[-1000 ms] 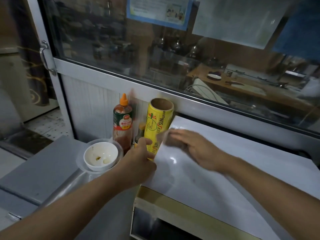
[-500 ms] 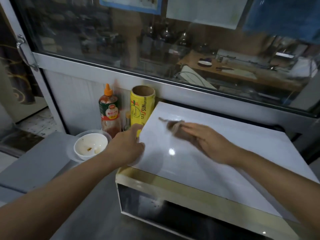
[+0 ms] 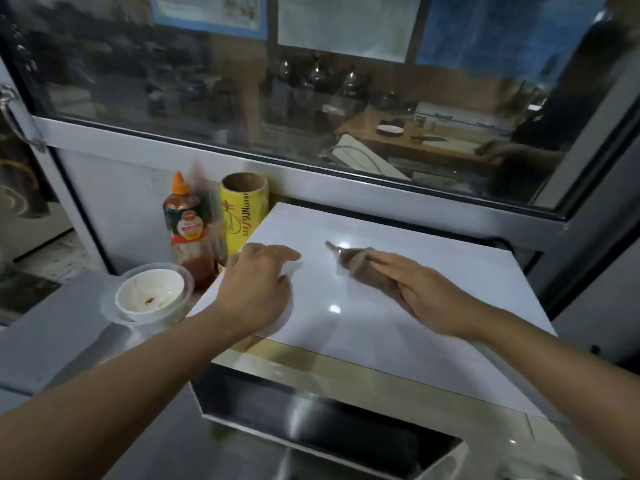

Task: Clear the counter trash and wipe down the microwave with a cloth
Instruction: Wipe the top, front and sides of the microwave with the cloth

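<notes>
The microwave [image 3: 433, 317] has a glossy white top and a gold strip along its front edge. A small brownish cloth [image 3: 355, 263] lies on the middle of that top, blurred by motion. My right hand [image 3: 426, 296] presses it down with straight fingers. My left hand [image 3: 259, 285] rests with relaxed fingers on the top's left part, near the edge, and holds nothing.
Left of the microwave stand a yellow wrap roll [image 3: 244, 209] and a red sauce bottle [image 3: 187, 230] against the wall. A used white bowl [image 3: 149, 294] in a clear lid sits on the grey counter [image 3: 52, 334]. A glass window [image 3: 311, 98] runs behind.
My right hand has slid the cloth to the right across the microwave top. My left hand has moved from beside the yellow roll onto the top's left part.
</notes>
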{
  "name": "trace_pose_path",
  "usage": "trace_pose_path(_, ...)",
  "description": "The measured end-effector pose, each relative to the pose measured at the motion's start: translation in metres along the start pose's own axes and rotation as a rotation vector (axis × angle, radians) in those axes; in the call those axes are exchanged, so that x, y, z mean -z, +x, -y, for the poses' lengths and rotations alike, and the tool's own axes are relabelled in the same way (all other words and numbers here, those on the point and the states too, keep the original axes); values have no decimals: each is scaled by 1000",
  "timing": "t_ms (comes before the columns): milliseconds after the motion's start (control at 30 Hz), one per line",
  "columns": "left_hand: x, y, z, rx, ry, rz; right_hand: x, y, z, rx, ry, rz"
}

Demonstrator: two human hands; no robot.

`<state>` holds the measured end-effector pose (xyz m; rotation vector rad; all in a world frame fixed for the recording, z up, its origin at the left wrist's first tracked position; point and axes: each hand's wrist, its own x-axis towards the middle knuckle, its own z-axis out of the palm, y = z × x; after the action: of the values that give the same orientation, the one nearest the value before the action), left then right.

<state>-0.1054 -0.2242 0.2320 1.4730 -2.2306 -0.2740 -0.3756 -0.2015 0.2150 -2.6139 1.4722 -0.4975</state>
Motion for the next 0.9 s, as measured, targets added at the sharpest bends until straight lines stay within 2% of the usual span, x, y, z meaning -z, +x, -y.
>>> trace_pose_path(100,-12,3,-21,-47,28,80,14,10,-37,-189,40,-84)
trace_pose_path(200,-19,3,-32,27,55,161,15,3,-29,-328,206,-177)
trace_pose_path(233,-19,3,-34,45,67,163,15,-8,-19,-293,163,-132)
trace_pose_path(267,-20,3,-36,57,83,158,14,-24,-8,-198,178,-99)
trace_pose_path(300,-20,3,-38,70,100,153,12,-44,-1,-90,91,-63)
trace_pose_path(367,-21,5,-43,102,140,139,14,-76,12,-22,-13,-58)
trace_pose_path(433,-27,8,-51,116,154,103,16,-88,-6,45,-68,-77)
trace_pose_path(500,-35,10,-61,91,116,84,29,-82,-24,9,-11,-64)
trace_pose_path(567,-43,9,-69,66,99,99,40,-71,-48,-113,-7,-136)
trace_pose_path(633,-46,8,-74,70,119,112,46,-63,-78,-282,-20,-138)
trace_pose_path(733,-43,7,-78,96,138,130,44,-67,-87,-392,49,-133)
trace_pose_path(800,-42,2,-83,74,148,129,42,-88,-75,-390,21,-141)
trace_pose_path(900,-49,-16,-92,-103,172,63,40,-139,-44,-351,34,-130)
